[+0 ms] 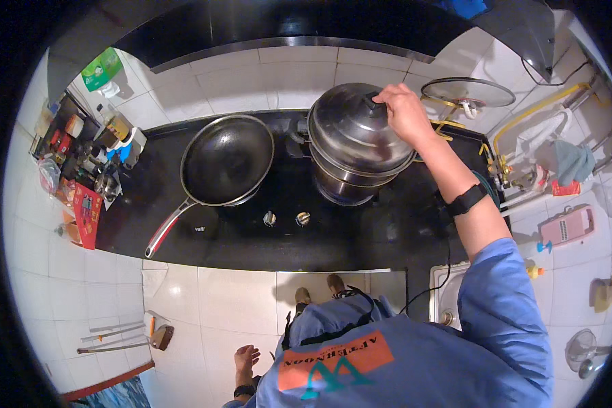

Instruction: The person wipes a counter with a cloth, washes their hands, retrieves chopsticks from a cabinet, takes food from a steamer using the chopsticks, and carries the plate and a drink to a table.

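Observation:
My right hand (pixel 401 109) grips the black knob (pixel 372 102) on the domed metal lid (pixel 352 133) of a steel steamer pot (pixel 347 181). The lid sits over the pot, on the right burner of a black gas hob. My left hand (pixel 246 359) hangs low beside my body, over the floor, with nothing in it and its fingers apart. A dark frying pan (pixel 228 160) rests on the left burner, its red and silver handle (pixel 166 232) pointing towards the front left edge. Two control knobs (pixel 285 219) lie between the pans and the front edge.
Bottles and jars (pixel 116 127) crowd the left end of the black counter (pixel 306 252). A glass lid (pixel 467 93) hangs on the wall at the right, near a yellow gas pipe (pixel 535 109). A range hood (pixel 296 25) overhangs the hob. A sink (pixel 441 301) lies at the right.

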`<action>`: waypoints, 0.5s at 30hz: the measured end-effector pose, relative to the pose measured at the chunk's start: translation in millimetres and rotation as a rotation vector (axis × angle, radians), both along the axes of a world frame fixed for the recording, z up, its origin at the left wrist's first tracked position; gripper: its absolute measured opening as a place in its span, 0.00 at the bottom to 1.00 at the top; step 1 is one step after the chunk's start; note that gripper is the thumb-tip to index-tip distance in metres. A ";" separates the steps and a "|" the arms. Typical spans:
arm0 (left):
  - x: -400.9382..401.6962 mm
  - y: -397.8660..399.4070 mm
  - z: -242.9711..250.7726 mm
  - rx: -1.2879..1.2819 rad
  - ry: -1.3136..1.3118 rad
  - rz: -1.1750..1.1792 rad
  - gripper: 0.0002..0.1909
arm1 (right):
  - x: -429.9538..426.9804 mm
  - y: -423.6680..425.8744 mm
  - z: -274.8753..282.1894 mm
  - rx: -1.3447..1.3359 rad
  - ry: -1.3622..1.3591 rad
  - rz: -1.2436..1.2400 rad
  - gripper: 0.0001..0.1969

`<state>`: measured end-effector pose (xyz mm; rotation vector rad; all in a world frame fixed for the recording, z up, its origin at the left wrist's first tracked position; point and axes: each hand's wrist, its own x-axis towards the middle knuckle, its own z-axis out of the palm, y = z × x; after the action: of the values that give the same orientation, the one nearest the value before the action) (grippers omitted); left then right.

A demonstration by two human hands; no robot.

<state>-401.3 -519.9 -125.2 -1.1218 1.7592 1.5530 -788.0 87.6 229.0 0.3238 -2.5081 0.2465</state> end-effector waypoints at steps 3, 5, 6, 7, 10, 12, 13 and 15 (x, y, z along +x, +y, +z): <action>12.3 2.2 -5.1 -0.008 -0.035 -0.028 0.15 | -2.1 -5.7 1.4 0.022 0.031 0.042 0.13; 12.3 10.0 1.9 0.004 -0.011 -0.055 0.16 | -3.3 -5.8 0.1 0.045 0.044 0.043 0.13; 10.9 14.0 6.3 -0.008 -0.004 -0.103 0.16 | -3.5 -7.4 1.0 0.063 0.061 0.045 0.12; 10.3 16.6 8.5 -0.020 0.002 -0.151 0.17 | -3.6 -8.5 2.7 0.064 0.057 0.048 0.12; 7.8 16.8 -3.6 0.039 0.041 -0.059 0.16 | -3.6 -9.5 5.2 0.069 -0.048 -0.004 0.14; 3.4 17.9 -5.3 0.039 0.053 -0.031 0.17 | -6.4 -7.7 1.5 0.094 0.015 0.020 0.14; 1.0 18.4 -6.0 0.040 0.066 -0.005 0.17 | -5.3 -8.6 0.8 0.091 0.013 0.023 0.14; -2.2 18.2 -9.6 0.028 0.060 -0.018 0.17 | -2.1 -10.0 1.9 0.096 -0.010 0.004 0.14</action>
<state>-403.5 -501.7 -134.8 -1.0530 1.7760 1.6109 -790.1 77.6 230.8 0.3663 -2.5344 0.1301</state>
